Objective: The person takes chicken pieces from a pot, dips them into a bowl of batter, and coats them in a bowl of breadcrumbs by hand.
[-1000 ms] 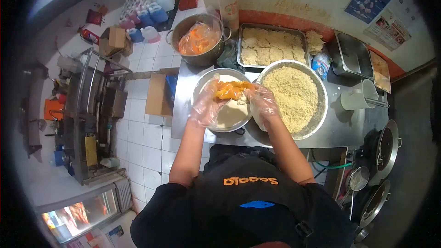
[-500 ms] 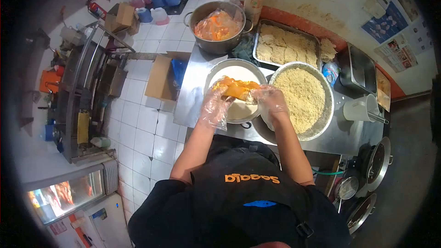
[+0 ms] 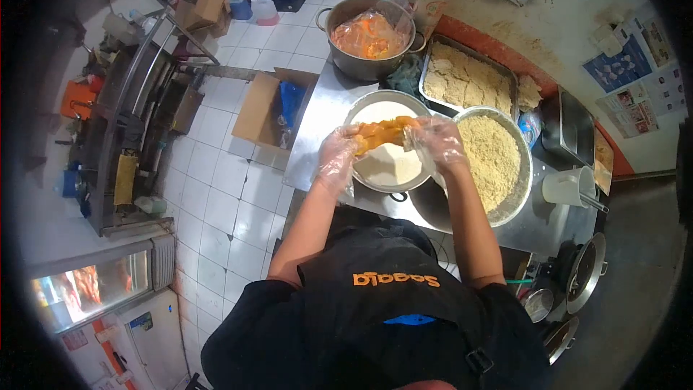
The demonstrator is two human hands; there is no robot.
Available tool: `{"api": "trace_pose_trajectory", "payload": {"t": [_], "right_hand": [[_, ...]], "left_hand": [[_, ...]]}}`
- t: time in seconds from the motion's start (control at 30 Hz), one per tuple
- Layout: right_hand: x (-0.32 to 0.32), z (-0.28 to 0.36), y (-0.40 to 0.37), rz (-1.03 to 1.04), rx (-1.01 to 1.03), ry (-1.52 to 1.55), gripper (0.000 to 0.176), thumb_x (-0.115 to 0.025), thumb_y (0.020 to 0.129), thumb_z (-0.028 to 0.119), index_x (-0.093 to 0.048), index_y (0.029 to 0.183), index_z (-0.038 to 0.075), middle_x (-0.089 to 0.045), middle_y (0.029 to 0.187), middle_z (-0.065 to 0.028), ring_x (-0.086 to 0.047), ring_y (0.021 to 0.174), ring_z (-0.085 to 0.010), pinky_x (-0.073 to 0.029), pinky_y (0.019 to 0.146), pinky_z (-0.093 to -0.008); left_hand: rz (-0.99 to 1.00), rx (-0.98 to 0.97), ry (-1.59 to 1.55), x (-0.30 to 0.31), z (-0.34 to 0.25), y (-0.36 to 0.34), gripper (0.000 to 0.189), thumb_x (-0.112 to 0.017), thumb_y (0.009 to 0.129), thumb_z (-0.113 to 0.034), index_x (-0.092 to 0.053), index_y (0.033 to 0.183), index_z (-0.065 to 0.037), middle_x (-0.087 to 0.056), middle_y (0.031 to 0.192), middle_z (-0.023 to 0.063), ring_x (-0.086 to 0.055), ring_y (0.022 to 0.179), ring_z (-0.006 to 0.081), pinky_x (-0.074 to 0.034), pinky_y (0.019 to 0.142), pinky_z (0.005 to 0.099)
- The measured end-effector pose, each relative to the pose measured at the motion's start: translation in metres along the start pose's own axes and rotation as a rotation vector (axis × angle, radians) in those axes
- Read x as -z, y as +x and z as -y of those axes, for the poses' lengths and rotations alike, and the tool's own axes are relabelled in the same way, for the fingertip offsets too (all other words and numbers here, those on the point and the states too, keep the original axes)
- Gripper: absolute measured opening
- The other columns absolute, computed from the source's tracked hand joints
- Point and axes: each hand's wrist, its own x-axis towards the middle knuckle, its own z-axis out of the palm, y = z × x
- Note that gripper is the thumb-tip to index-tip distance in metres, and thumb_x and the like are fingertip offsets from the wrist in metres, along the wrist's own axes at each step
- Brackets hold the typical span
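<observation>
Two gloved hands, the left hand (image 3: 338, 160) and right hand (image 3: 438, 143), grip one orange marinated piece (image 3: 382, 133) just above the bowl of white coating (image 3: 390, 167), seemingly uncrumbed, with the crumb bowl (image 3: 529, 170) beside the right hand, a tray of coated pieces (image 3: 469, 81) beyond and a pot of bagged raw pieces (image 3: 368, 35) left.

Steel pot (image 3: 359, 69) behind; crumbed tray (image 3: 470, 51); white jug (image 3: 565, 189) right.

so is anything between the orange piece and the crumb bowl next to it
Nothing visible. The left hand and right hand hold the orange piece over the white bowl. The crumb bowl sits right beside that bowl, with only the right hand on that side of the piece.
</observation>
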Motion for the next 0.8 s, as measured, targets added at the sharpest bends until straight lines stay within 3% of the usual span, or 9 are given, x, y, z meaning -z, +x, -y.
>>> {"api": "trace_pose_trajectory", "payload": {"t": [0.13,0.17,0.2,0.27,0.3,0.33,0.4,0.5,0.8], "right_hand": [[-0.001,0.012,0.028,0.017,0.108,-0.343,0.025,-0.076,0.080,0.023,-0.070,0.086,-0.001,-0.068,0.073,-0.0100,-0.062,0.061,-0.0137,-0.050,0.060,-0.0286],[-0.009,0.032,0.024,0.056,0.020,-0.420,0.026,-0.075,0.078,0.024,-0.070,0.081,-0.001,-0.069,0.073,-0.0142,-0.066,0.063,-0.0200,-0.051,0.062,-0.0335],[-0.009,0.011,0.042,0.053,0.018,-0.425,0.026,-0.075,0.078,0.024,-0.070,0.081,-0.001,-0.069,0.073,-0.0142,-0.066,0.063,-0.0200,-0.051,0.062,-0.0335],[-0.016,-0.027,0.071,-0.034,0.434,-0.724,0.022,-0.071,0.078,0.022,-0.070,0.078,0.000,-0.068,0.076,-0.0193,-0.067,0.069,-0.0304,-0.051,0.065,-0.0390],[-0.019,-0.027,0.069,0.009,0.364,-1.009,0.022,-0.067,0.080,0.022,-0.069,0.077,0.000,-0.066,0.080,-0.0233,-0.065,0.075,-0.0370,-0.050,0.068,-0.0422],[-0.025,-0.053,0.082,0.012,0.415,-1.122,0.026,-0.066,0.082,0.026,-0.069,0.077,0.001,-0.066,0.082,-0.0226,-0.065,0.077,-0.0371,-0.051,0.069,-0.0433],[-0.030,-0.085,0.086,0.029,0.293,-1.155,0.028,-0.066,0.081,0.029,-0.068,0.080,0.001,-0.067,0.085,-0.0218,-0.066,0.079,-0.0363,-0.051,0.071,-0.0445],[-0.039,-0.120,0.088,0.152,0.281,-1.198,0.030,-0.065,0.081,0.031,-0.069,0.084,0.001,-0.067,0.088,-0.0213,-0.067,0.083,-0.0353,-0.052,0.073,-0.0449],[-0.066,-0.084,0.056,0.064,0.162,-1.284,0.033,-0.067,0.080,0.034,-0.070,0.087,0.002,-0.068,0.090,-0.0204,-0.067,0.087,-0.0351,-0.053,0.076,-0.0432]], "left_hand": [[-0.159,-0.135,0.205,0.018,-0.013,-0.007,0.034,-0.062,0.087,-0.002,-0.053,0.119,-0.005,-0.059,0.110,0.0084,-0.061,0.092,0.0168,-0.054,0.077,0.0309],[-0.182,-0.159,0.230,0.025,-0.019,-0.009,0.032,-0.063,0.087,-0.003,-0.055,0.118,-0.005,-0.059,0.108,0.0065,-0.060,0.092,0.0153,-0.053,0.076,0.0300],[-0.205,-0.184,0.255,0.031,-0.024,-0.012,0.031,-0.064,0.087,-0.004,-0.056,0.116,-0.006,-0.059,0.107,0.0045,-0.060,0.091,0.0138,-0.053,0.076,0.0292],[-0.206,-0.187,0.249,0.036,-0.038,-0.022,0.027,-0.066,0.086,-0.006,-0.059,0.111,-0.007,-0.059,0.107,0.0021,-0.059,0.092,0.0122,-0.052,0.075,0.0274],[-0.212,-0.188,0.238,0.039,-0.043,-0.025,0.026,-0.067,0.086,-0.007,-0.060,0.111,-0.008,-0.059,0.108,0.0020,-0.059,0.092,0.0120,-0.051,0.075,0.0275],[-0.218,-0.189,0.228,0.044,-0.046,-0.027,0.025,-0.067,0.086,-0.007,-0.061,0.110,-0.009,-0.059,0.108,0.0018,-0.059,0.093,0.0118,-0.051,0.076,0.0276],[-0.213,-0.175,0.220,0.055,-0.051,-0.029,0.023,-0.066,0.086,-0.007,-0.061,0.108,-0.010,-0.059,0.109,0.0021,-0.059,0.094,0.0126,-0.051,0.076,0.0278],[-0.229,-0.215,0.164,0.057,-0.063,-0.042,0.022,-0.064,0.086,-0.007,-0.061,0.108,-0.008,-0.059,0.109,0.0038,-0.059,0.094,0.0153,-0.051,0.077,0.0287],[-0.288,-0.220,0.109,0.075,-0.068,-0.055,0.025,-0.064,0.086,-0.008,-0.060,0.111,-0.007,-0.060,0.111,0.0047,-0.058,0.097,0.0158,-0.049,0.082,0.0312]]}}
